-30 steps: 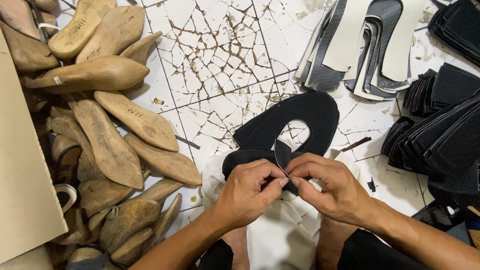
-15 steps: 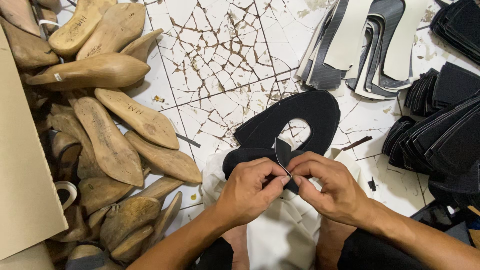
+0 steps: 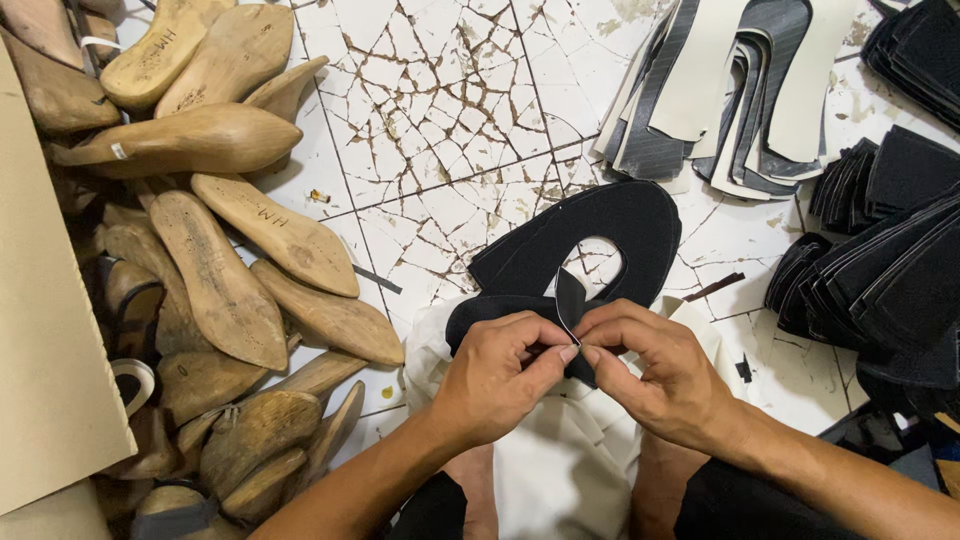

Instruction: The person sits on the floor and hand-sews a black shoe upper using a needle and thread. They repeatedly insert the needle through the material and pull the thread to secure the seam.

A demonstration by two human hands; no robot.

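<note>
Over white cloth [image 3: 560, 470], both hands pinching black shoe upper [image 3: 600, 235], toe pointing away & right

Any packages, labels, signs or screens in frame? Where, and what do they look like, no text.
Flat tan cardboard sheet or box side: left edge, plain brown, beside the wooden shoe lasts.
Small white tag: on the side of a tan wooden shoe last, upper left.
Dark handwritten marks: on two pale last soles, upper left.
No signs or screens.

Counted: two hands, left [image 3: 497, 380] and right [image 3: 655, 375]; one black shoe upper [image 3: 600, 235]; wooden lasts [image 3: 225, 280], over a dozen, exact number unclear; one cardboard sheet [image 3: 45, 340]
</note>
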